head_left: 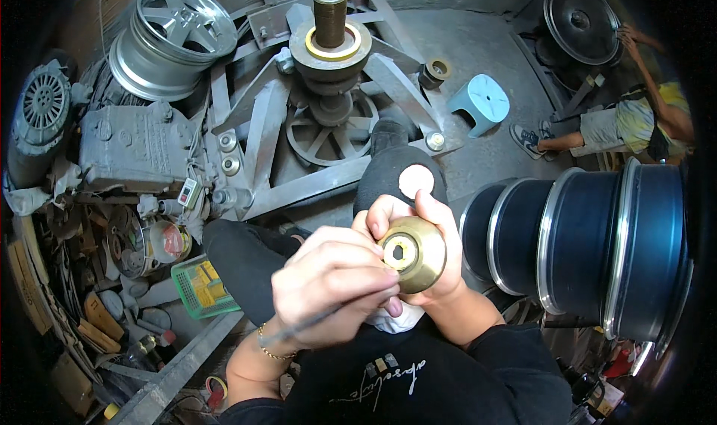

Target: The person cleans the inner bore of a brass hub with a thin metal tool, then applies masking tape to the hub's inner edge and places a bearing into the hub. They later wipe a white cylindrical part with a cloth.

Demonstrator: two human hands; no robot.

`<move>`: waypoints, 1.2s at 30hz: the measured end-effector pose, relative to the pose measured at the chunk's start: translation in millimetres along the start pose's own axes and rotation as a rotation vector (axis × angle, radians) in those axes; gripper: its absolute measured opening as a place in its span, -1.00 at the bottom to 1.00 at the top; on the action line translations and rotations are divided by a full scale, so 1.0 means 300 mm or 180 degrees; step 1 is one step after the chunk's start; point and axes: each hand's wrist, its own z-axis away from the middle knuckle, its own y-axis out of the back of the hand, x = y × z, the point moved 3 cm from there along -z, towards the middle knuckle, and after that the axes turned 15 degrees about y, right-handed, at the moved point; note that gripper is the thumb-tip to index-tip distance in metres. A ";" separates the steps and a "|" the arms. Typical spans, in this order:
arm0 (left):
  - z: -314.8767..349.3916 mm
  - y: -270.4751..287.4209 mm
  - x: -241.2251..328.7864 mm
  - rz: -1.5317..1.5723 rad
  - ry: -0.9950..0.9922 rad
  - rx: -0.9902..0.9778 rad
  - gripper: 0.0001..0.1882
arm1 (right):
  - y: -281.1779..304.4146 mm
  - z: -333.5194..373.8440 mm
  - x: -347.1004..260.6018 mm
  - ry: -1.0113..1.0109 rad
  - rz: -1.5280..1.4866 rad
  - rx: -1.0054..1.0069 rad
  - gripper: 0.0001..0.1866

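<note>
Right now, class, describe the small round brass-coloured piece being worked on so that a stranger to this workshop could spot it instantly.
Start at the stack of dark blue wheel rims on the right, then look just left of it. There the right hand cups a brass-coloured dome-shaped metal cone, while the left hand pokes a thin tool at it. It is golden with a central hole, unlike the grey parts around.

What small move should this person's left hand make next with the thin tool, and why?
Probably ease the thin tool a little further into the brass cone's centre hole: the left hand pinches it with its tip at that opening, while the right hand cradles the cone.
</note>
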 end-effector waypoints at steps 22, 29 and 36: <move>-0.006 -0.026 -0.038 -0.0299 -0.0371 0.0306 -0.66 | -0.009 0.002 -0.009 -0.0128 -0.0303 0.0513 -0.41; -0.006 0.002 -0.059 0.0494 -0.0069 -0.0085 -0.84 | -0.015 0.005 -0.018 -0.0426 -0.0323 0.0240 -0.42; -0.003 -0.001 -0.053 0.0422 -0.0037 -0.0042 -0.81 | -0.010 0.006 -0.006 -0.0322 -0.0248 0.0508 -0.42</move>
